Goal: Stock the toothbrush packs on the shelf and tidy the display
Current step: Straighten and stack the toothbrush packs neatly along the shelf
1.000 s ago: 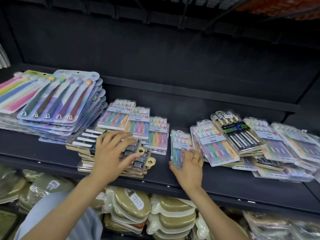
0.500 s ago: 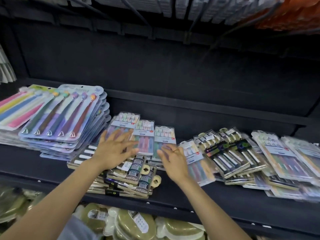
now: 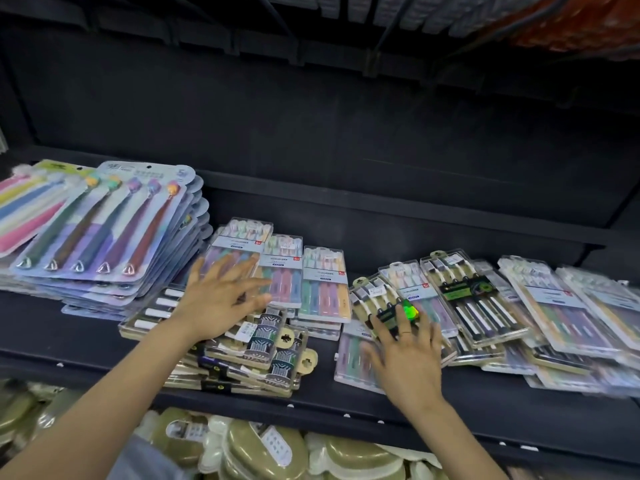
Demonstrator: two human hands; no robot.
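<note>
Both hands are flat with fingers spread, holding nothing as far as I can see; the left hand [image 3: 221, 299] sits over the near-left pile of dark patterned packs [image 3: 266, 344], fingertips reaching onto the row of pastel five-packs [image 3: 301, 282] just behind it, though it's blurred so I can't swear it's pressing down; the right hand [image 3: 408, 355] lies on the loose heap to the right, fingers on a black-and-green pack with a shiny sticker [image 3: 398, 306], palm over a pale pack [image 3: 353, 358] at the front edge of the shelf [image 3: 485, 407]. The bit that matters imo: the messy pile [image 3: 519, 306] fans out to the right of the right hand, and its packs have their long axes running near-to-far but skewed, tops leaning left, while the pastel row stands square to the shelf edge; so the right hand is clearly the nearer one for squaring that heap up, and the left is better placed to steady the tidy row. Further left, well clear of both hands, the big blue card packs [image 3: 104, 230] sit in a tall, slightly fanned stack.
</note>
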